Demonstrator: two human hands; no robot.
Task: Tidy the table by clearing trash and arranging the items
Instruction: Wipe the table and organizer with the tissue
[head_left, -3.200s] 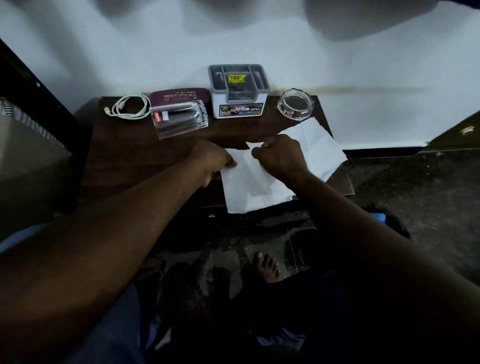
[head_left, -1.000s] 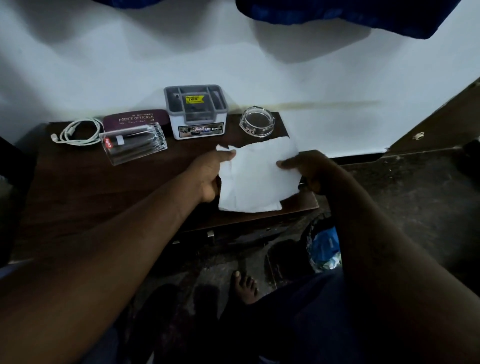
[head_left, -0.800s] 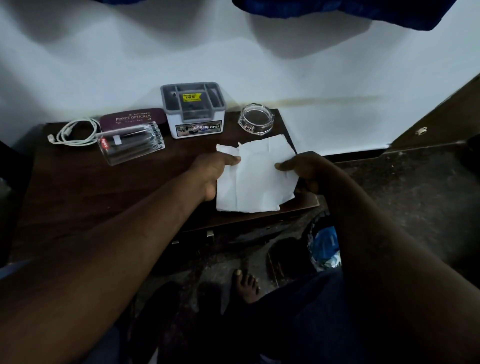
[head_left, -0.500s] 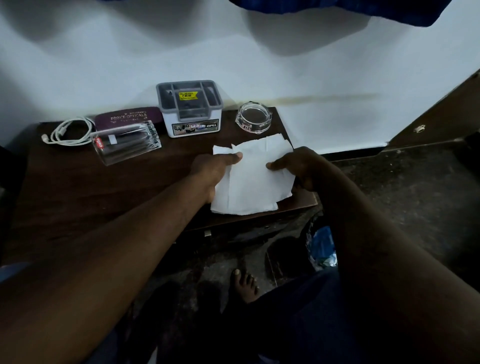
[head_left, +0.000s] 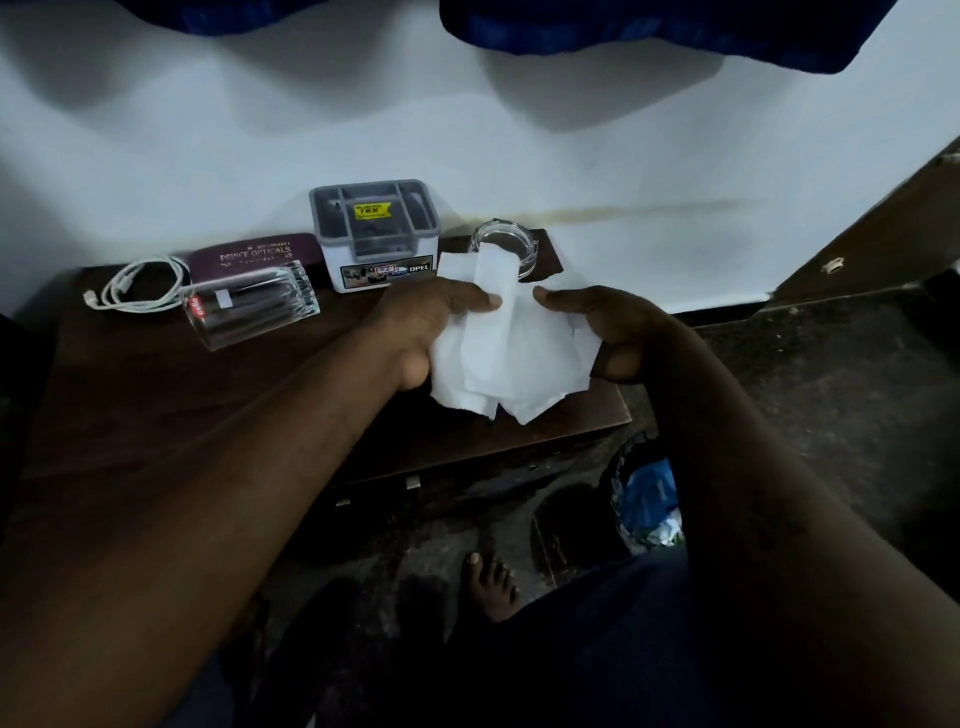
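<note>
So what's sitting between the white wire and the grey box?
In the head view, the maroon glasses case lies between the white wire and grey box, with the clear pen pack just in front.

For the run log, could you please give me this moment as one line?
phase: gathering paper trash | left-hand grip: pinches white paper | right-hand grip: holds paper | paper: bunched over table right end, overlapping glass ashtray
</note>
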